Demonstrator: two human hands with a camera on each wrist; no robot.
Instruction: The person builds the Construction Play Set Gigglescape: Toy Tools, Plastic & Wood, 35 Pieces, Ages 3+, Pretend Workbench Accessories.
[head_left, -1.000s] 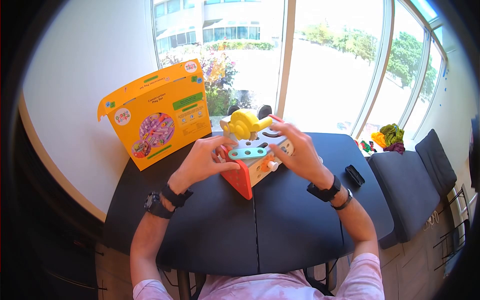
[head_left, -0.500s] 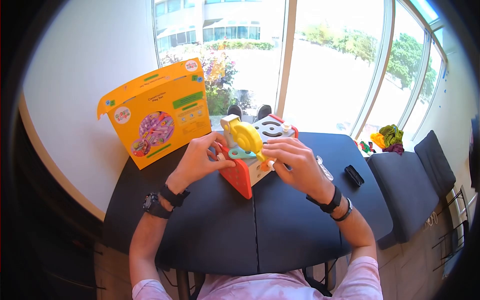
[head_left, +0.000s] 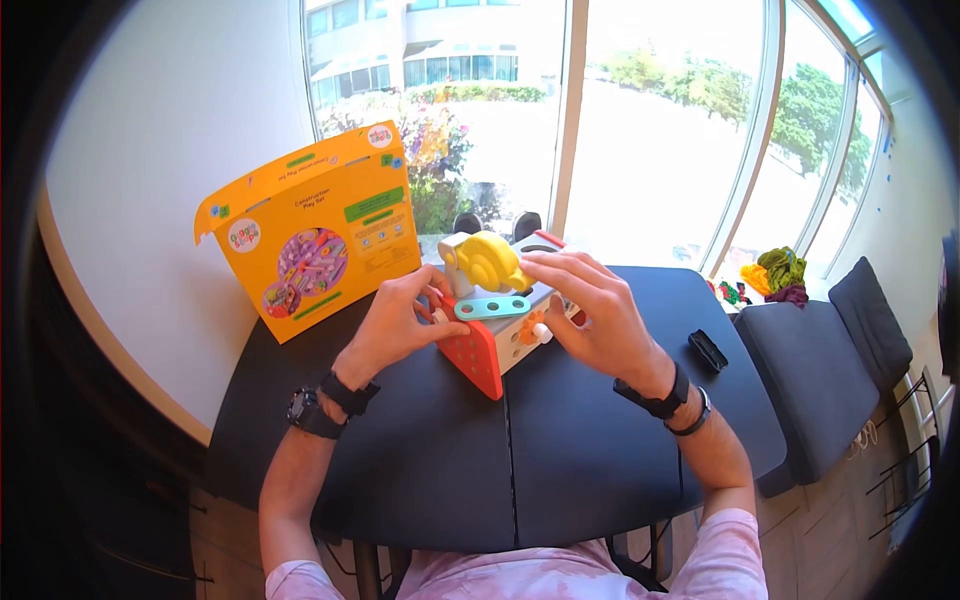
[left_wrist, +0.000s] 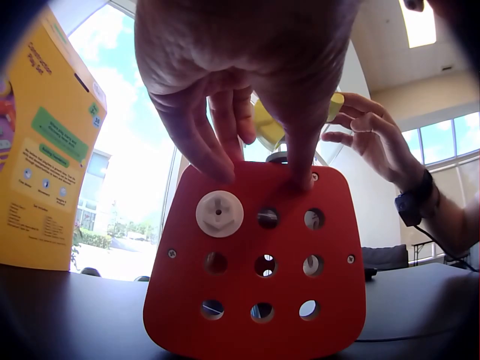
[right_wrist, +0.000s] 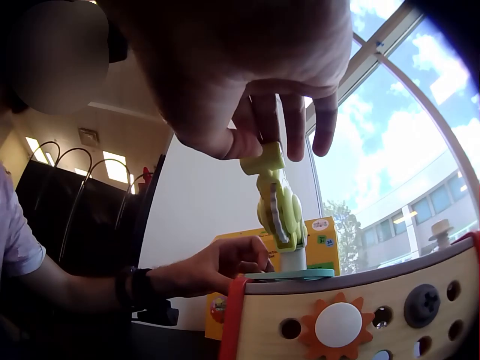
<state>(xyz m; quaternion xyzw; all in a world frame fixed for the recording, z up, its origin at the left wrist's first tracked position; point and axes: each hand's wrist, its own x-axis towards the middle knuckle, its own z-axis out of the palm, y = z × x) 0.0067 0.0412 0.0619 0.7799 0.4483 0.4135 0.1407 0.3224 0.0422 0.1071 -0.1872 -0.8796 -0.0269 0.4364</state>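
Observation:
A wooden toy workbench with a red perforated end panel [head_left: 475, 362] stands on the dark table. My left hand [head_left: 400, 312] grips the panel's top edge, beside a white round nut [left_wrist: 220, 214] on its face. On the bench's top lies a turquoise strip [head_left: 492, 307] with holes, and over it a yellow rounded toy piece [head_left: 486, 260] rises on a pale mount. With thumb and fingers, my right hand [head_left: 612, 325] pinches the end of the yellow piece's short arm. An orange gear [right_wrist: 309, 334] with a white centre sits on the bench's side, near a dark bolt head [right_wrist: 422, 306].
A yellow Construction Play Set box [head_left: 365, 240] stands open at the table's back left. Toward the right edge lies a small black case [head_left: 708, 352]. Beyond the table are a dark padded seat [head_left: 815, 380] and coloured bundles [head_left: 785, 275]. Large windows [head_left: 670, 150] line the back.
The yellow piece's arm has swung down toward me, then partly back up, with my right hand following it. My left hand stays at the red panel.

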